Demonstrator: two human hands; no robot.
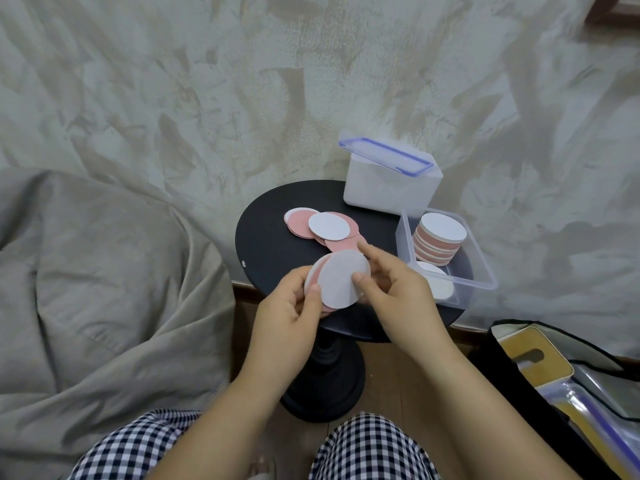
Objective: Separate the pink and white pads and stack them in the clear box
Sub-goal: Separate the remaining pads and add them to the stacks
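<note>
Round and black, the bench (266, 258) carries loose pads (322, 225) and the clear box (480, 252), its stack (438, 242) begun. Above the near edge our left hand (291, 313) and right hand (398, 289) both pinch one pink-and-white pair (341, 284) — we should work our thumbs apart at the rim, peeling slowly without creasing.

Small round black table (270, 244) sat on a chunky black pedestal base (325, 386), pushed right up against a mottled grey-beige wall (207, 98). At the back of the tabletop there was 1 milky white tub (384, 188) with a blue-trimmed lid (388, 152) lying loose and tilted on top. A rumpled grey blanket (104, 271) filled the left side. Wooden floor (381, 375) underneath. Off to the right, a black bag (486, 358) stood open with a tan board (554, 367) inside. Checked trousers (370, 448) ran along the bottom edge.
</note>
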